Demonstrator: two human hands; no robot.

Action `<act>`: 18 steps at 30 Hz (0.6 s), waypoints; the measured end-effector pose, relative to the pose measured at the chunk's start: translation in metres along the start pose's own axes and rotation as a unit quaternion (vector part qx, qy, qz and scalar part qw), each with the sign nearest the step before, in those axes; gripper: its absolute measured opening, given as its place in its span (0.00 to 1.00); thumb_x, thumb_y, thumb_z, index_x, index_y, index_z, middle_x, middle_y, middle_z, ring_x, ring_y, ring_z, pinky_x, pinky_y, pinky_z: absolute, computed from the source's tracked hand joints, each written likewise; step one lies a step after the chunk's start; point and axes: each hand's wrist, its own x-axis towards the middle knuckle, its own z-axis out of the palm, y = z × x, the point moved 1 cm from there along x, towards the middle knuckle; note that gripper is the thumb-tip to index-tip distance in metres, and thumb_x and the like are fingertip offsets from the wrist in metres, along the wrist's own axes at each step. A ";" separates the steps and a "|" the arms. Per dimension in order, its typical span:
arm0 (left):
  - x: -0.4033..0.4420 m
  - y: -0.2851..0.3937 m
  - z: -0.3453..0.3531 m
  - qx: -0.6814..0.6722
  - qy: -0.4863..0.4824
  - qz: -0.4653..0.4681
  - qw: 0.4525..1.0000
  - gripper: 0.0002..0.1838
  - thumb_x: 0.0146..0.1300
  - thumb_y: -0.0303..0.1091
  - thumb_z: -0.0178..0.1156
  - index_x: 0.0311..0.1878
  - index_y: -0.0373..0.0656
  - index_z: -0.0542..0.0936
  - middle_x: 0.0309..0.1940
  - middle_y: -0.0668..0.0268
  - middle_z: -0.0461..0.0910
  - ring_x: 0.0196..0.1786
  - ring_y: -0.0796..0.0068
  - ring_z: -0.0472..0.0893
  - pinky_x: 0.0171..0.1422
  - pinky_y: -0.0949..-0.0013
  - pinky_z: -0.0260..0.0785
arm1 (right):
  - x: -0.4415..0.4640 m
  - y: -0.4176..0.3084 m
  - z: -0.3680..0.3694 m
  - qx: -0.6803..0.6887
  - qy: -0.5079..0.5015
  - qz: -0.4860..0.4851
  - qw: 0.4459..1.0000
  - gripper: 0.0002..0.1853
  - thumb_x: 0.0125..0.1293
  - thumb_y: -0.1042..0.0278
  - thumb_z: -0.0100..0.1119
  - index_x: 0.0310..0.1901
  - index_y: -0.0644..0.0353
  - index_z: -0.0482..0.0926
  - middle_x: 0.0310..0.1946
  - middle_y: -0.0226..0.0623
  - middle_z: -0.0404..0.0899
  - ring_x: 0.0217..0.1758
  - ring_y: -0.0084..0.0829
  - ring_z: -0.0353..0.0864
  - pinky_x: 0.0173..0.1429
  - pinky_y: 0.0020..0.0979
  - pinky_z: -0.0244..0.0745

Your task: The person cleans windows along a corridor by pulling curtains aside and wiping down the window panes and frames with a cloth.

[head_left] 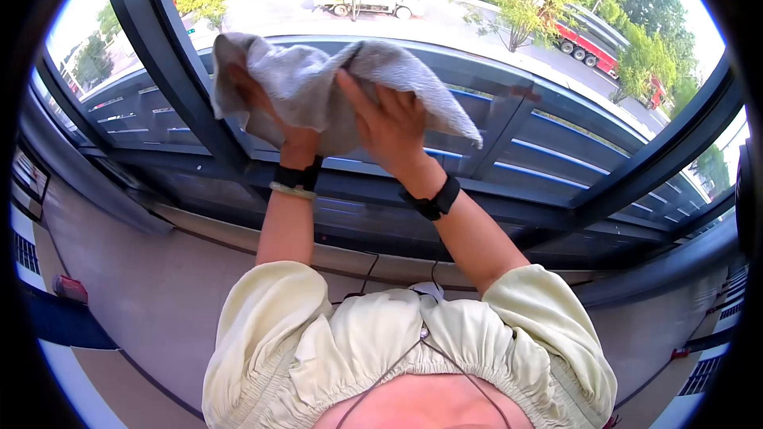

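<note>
A dark window frame [163, 40] is spread across the upper view, and beyond it a slatted railing [548, 143] is seen. A pale blouse [413, 322] is worn by the person, whose arms are extended toward the window. A grey cloth [318, 83] is held up before the railing, bunched in the middle, its pointed corner hung out past the right hand [393, 127]. By that hand the near face of the cloth is touched, with the fingers bent against it. The left hand [261, 97] is partly covered by the cloth's folds at the other end. Whether either hand is clenched on the fabric or merely pressed to it cannot be told. Black wristbands [431, 200] are worn on both wrists.
</note>
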 end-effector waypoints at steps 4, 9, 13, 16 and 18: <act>-0.127 -0.127 -0.015 -0.035 -0.223 -0.105 0.968 0.33 0.73 0.46 0.54 0.76 0.44 0.57 0.75 0.55 0.60 0.77 0.51 0.57 0.79 0.49 0.48 | -0.026 -0.039 0.063 0.070 -0.107 -0.054 0.990 0.32 0.61 0.74 0.59 0.67 0.32 0.74 0.59 0.29 0.74 0.59 0.37 0.76 0.60 0.37 0.75; -0.191 -0.089 -0.022 0.113 -0.273 -0.101 0.950 0.33 0.72 0.45 0.54 0.75 0.44 0.60 0.73 0.56 0.62 0.76 0.51 0.59 0.79 0.49 0.49 | -0.069 -0.033 0.069 0.206 -0.298 0.088 0.928 0.29 0.69 0.66 0.58 0.70 0.27 0.68 0.65 0.33 0.70 0.66 0.42 0.71 0.68 0.38 0.69; -0.203 -0.023 0.005 0.129 -0.290 -0.022 0.948 0.32 0.71 0.44 0.55 0.74 0.44 0.62 0.72 0.56 0.64 0.75 0.52 0.60 0.79 0.49 0.49 | -0.114 0.008 0.029 0.080 -0.229 0.005 0.970 0.27 0.70 0.64 0.57 0.67 0.24 0.71 0.66 0.34 0.70 0.66 0.43 0.72 0.66 0.42 0.71; -0.202 0.050 0.025 0.077 -0.307 0.042 0.948 0.33 0.69 0.44 0.57 0.74 0.44 0.63 0.73 0.57 0.62 0.76 0.54 0.59 0.79 0.51 0.47 | -0.145 0.059 -0.008 0.062 -0.204 0.020 0.977 0.25 0.67 0.66 0.60 0.65 0.29 0.75 0.64 0.34 0.72 0.65 0.43 0.72 0.66 0.42 0.71; -0.197 0.100 0.037 0.033 -0.324 0.081 0.942 0.35 0.66 0.45 0.59 0.74 0.46 0.63 0.76 0.59 0.58 0.78 0.58 0.57 0.81 0.55 0.43 | -0.155 0.090 -0.045 0.101 -0.184 0.051 0.976 0.25 0.65 0.67 0.62 0.63 0.32 0.78 0.63 0.33 0.73 0.65 0.44 0.72 0.66 0.42 0.70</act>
